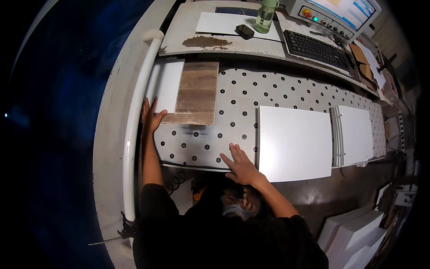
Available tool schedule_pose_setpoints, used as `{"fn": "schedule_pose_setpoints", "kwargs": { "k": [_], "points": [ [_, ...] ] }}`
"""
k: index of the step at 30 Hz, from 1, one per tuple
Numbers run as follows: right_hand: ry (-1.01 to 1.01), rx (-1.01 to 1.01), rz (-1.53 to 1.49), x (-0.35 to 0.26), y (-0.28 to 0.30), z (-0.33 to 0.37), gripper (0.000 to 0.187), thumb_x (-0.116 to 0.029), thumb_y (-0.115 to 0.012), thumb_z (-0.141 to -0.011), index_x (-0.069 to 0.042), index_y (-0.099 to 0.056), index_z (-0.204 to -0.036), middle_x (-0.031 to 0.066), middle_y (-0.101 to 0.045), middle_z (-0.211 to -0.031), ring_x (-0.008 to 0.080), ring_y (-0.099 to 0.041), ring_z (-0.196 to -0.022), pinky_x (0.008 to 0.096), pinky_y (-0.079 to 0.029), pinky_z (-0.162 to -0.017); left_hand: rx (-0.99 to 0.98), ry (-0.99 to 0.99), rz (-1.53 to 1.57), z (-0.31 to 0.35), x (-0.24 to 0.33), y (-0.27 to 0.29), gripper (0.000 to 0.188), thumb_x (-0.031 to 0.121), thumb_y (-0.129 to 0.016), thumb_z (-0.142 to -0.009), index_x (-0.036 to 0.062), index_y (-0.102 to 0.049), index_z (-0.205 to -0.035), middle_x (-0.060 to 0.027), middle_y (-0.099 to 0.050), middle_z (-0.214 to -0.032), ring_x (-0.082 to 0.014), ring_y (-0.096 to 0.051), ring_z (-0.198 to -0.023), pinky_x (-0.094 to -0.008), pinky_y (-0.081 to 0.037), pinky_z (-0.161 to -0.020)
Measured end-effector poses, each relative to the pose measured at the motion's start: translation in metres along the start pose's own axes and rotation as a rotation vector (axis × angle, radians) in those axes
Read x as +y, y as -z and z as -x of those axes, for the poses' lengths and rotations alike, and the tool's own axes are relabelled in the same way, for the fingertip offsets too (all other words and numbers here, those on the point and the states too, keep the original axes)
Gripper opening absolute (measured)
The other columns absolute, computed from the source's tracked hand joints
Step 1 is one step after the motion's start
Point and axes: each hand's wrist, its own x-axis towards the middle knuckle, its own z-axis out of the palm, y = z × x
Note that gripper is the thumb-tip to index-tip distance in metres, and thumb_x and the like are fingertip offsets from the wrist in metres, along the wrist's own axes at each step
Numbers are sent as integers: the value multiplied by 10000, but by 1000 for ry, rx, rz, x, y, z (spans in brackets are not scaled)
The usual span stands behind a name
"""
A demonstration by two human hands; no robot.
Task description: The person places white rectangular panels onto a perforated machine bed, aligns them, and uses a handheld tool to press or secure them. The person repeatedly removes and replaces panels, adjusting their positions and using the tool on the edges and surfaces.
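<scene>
My left hand (153, 115) rests with spread fingers at the near end of a white panel (166, 85), beside a long white rail. That panel lies on a brown wooden board (197, 92), which shows along its right side and near edge. Over the front edge of the dotted table, my right hand (242, 166) is spread and holds nothing. Just right of it lies a large white panel (295, 141). Whether the right fingertips touch the table surface I cannot tell.
The light table (233, 107) is covered with black round studs. A stack of white panels (354, 134) lies at its right end. The white rail (136, 125) runs along the left. Behind are a keyboard (318, 50), a green bottle (266, 18) and a control screen (345, 13). More panels (354, 233) stand lower right.
</scene>
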Motion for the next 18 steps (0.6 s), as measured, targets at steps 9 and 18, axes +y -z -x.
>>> {"fn": "schedule_pose_setpoints", "kwargs": {
  "k": [9, 18],
  "points": [
    [22, 2, 92, -5, 5, -4, 806, -364, -721, -904, -139, -340, -1578, 350, -186, -1614, 512, -200, -1504, 547, -261, -1211, 175, 378, -6, 23, 18, -23, 1084, 718, -729, -769, 146, -324, -1596, -369, -162, -1619, -510, -64, -1528, -626, -63, -1213],
    [-36, 337, 92, 22, 44, -108, 882, -452, -787, -815, -147, -391, -1541, 328, -347, -1536, 505, -301, -1453, 631, -248, -1177, 230, 706, 6, 20, 20, -54, 1318, 894, -636, -678, 117, -171, -1635, -457, -170, -1563, -594, -113, -1483, -624, -54, -1214]
  ]
}}
